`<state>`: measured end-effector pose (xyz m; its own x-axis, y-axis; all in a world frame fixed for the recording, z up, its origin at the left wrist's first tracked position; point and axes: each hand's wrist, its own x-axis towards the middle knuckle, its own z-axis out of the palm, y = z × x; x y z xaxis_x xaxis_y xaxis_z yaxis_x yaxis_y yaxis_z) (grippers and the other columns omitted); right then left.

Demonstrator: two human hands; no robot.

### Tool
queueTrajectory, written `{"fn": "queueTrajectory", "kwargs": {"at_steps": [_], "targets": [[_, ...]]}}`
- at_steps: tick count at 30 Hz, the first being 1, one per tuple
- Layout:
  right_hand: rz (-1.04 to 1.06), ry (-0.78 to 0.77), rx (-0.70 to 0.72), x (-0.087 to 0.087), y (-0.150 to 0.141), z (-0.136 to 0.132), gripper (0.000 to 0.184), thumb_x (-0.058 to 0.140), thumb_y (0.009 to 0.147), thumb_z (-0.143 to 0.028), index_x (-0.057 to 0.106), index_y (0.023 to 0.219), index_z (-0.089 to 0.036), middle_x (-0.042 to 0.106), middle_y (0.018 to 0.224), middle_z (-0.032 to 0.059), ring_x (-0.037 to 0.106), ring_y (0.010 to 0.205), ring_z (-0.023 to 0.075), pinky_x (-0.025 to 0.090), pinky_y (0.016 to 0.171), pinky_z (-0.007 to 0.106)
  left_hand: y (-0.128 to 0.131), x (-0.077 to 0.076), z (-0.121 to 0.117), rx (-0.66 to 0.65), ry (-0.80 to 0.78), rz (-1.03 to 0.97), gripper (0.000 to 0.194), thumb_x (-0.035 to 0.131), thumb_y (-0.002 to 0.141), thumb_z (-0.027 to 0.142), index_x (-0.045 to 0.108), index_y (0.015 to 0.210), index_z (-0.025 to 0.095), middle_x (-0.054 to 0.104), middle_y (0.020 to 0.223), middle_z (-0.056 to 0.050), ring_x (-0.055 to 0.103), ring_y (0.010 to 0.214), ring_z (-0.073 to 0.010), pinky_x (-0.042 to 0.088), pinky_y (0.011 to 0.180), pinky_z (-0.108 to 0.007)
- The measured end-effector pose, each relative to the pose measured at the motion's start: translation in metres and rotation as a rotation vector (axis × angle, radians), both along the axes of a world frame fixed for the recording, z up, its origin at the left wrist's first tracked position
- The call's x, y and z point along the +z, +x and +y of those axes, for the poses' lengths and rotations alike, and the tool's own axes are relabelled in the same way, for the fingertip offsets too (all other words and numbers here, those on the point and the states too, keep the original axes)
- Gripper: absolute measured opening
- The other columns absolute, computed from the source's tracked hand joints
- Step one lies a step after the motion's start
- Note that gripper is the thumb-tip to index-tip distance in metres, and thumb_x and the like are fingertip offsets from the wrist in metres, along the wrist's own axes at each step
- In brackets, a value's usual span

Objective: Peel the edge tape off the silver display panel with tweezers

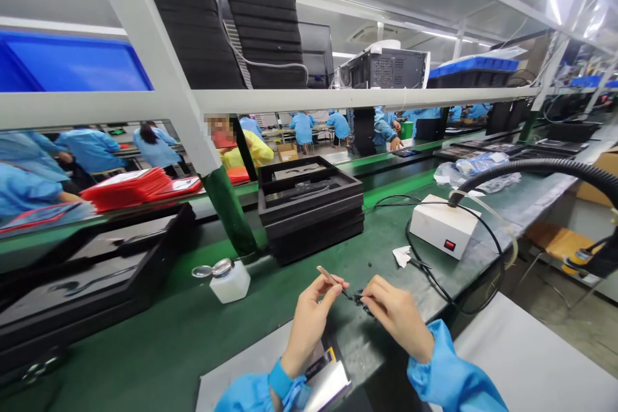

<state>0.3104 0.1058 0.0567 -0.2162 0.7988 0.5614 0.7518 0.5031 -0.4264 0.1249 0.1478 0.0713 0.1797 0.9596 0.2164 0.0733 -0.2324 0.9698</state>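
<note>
Tweezers (327,275) sit clamped in left hand (310,318), right hand (396,314) pinching small dark piece (359,299).

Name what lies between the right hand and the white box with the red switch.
Head view: a crumpled white scrap and a stretch of black cable lie between hand and box.

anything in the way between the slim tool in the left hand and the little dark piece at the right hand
Nothing visible: the slim tool in the left hand points straight at the dark piece at the right hand's fingertips. The white scrap lies beyond the hands, off that line.
</note>
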Motion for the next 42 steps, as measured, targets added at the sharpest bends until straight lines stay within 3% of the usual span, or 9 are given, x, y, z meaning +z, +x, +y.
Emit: {"fn": "queueTrajectory", "kwargs": {"at_steps": [5, 16, 21, 25, 32, 36, 39, 42], "targets": [[0.031, 0.008, 0.011, 0.002, -0.006, -0.003, 0.028, 0.037, 0.103, -0.027, 0.061, 0.088, -0.023, 0.065, 0.082, 0.0025, 0.064, 0.067, 0.0155, 0.046, 0.062, 0.024, 0.002, 0.0, -0.002, -0.005, 0.022, 0.015, 0.024, 0.067, 0.077, 0.042, 0.072, 0.079, 0.018, 0.075, 0.084, -0.007, 0.067, 0.085, -0.0249, 0.049, 0.086, -0.036], [0.009, 0.034, -0.009, 0.005, -0.006, -0.005, 0.029, 0.036, 0.103, -0.026, 0.061, 0.088, -0.022, 0.065, 0.081, 0.0033, 0.064, 0.068, 0.0165, 0.045, 0.061, 0.026, 0.002, 0.004, -0.005, -0.015, 0.092, 0.053, 0.02, 0.065, 0.08, 0.038, 0.074, 0.078, 0.02, 0.075, 0.086, -0.006, 0.066, 0.088, -0.0248, 0.048, 0.088, -0.037], [-0.08, 0.067, 0.001, -0.003, -0.012, 0.005, 0.039, 0.031, 0.105, -0.03, 0.065, 0.089, -0.021, 0.068, 0.078, 0.0057, 0.066, 0.069, 0.0185, 0.043, 0.058, 0.027, 0.008, 0.006, -0.008, -0.02, 0.142, 0.05, 0.018, 0.067, 0.079, 0.037, 0.075, 0.076, 0.021, 0.074, 0.087, -0.006, 0.065, 0.093, -0.0255, 0.049, 0.089, -0.037], [-0.142, 0.094, 0.01, -0.006, -0.013, 0.009, 0.049, 0.024, 0.107, -0.033, 0.067, 0.09, -0.018, 0.068, 0.069, 0.0059, 0.065, 0.062, 0.0185, 0.04, 0.055, 0.028, 0.007, 0.009, -0.011, 0.04, 0.204, 0.028, 0.017, 0.068, 0.079, 0.037, 0.076, 0.073, 0.023, 0.073, 0.09, -0.007, 0.063, 0.1, -0.0267, 0.045, 0.094, -0.04], [-0.19, 0.099, 0.044, 0.003, -0.007, 0.007, 0.044, 0.028, 0.106, -0.036, 0.068, 0.1, -0.02, 0.069, 0.072, 0.005, 0.065, 0.063, 0.0169, 0.037, 0.056, 0.027, 0.008, 0.012, -0.027, 0.188, 0.311, -0.059, 0.02, 0.068, 0.084, 0.038, 0.077, 0.074, 0.022, 0.07, 0.082, -0.006, 0.063, 0.093, -0.0237, 0.05, 0.086, -0.035], [-0.169, 0.052, -0.011, -0.005, 0.009, -0.001, 0.043, 0.032, 0.105, -0.036, 0.07, 0.09, -0.022, 0.069, 0.068, 0.0052, 0.065, 0.061, 0.0189, 0.036, 0.053, 0.028, -0.013, 0.035, -0.024, 0.309, 0.409, -0.178, 0.02, 0.068, 0.085, 0.035, 0.072, 0.071, 0.022, 0.069, 0.075, -0.002, 0.064, 0.078, -0.0187, 0.051, 0.075, -0.031], [-0.12, -0.008, -0.09, -0.015, 0.028, -0.009, 0.045, 0.035, 0.103, -0.039, 0.069, 0.078, -0.023, 0.069, 0.063, 0.0053, 0.065, 0.055, 0.0199, 0.036, 0.052, 0.028, -0.044, 0.062, -0.015, 0.502, 0.525, -0.333, 0.017, 0.066, 0.087, 0.04, 0.068, 0.079, 0.025, 0.067, 0.079, 0.004, 0.063, 0.079, -0.0139, 0.05, 0.083, -0.029], [-0.066, -0.078, -0.154, -0.021, 0.036, -0.009, 0.04, 0.038, 0.101, -0.039, 0.069, 0.081, -0.023, 0.075, 0.072, 0.0079, 0.069, 0.062, 0.0232, 0.04, 0.056, 0.029, -0.063, 0.076, -0.019, 0.456, 0.51, -0.347, 0.017, 0.075, 0.08, 0.038, 0.07, 0.08, 0.022, 0.072, 0.08, 0.001, 0.067, 0.091, -0.0188, 0.051, 0.088, -0.034]]}}
